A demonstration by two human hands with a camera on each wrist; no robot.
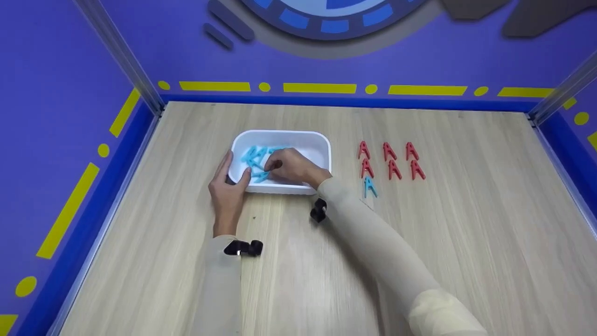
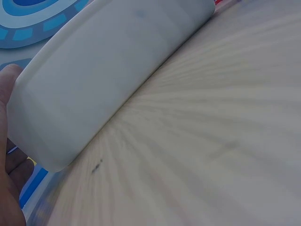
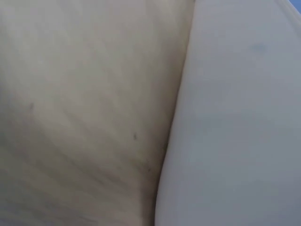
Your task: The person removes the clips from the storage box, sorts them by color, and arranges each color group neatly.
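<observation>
Nearest us, the right sleeve (image 1: 387, 256) crosses the surface (image 1: 289, 280) to the white tub (image 1: 280, 188), its cuff camera (image 1: 319, 211) near the front wall, which it could bump. We see the left hand (image 1: 226, 192) grip the tub's left end, thumb at the rim. The right hand (image 1: 294, 166) curls inside, beside the blue clips (image 1: 254, 163); we cannot tell whether it pinches one. Those clips overlap, so two could come out hooked together. We judge the lone blue clip (image 1: 368, 182), just on the near side of the red clips (image 1: 366, 164), most exposed: the sleeve lies close and could sweep it out of line.
</observation>
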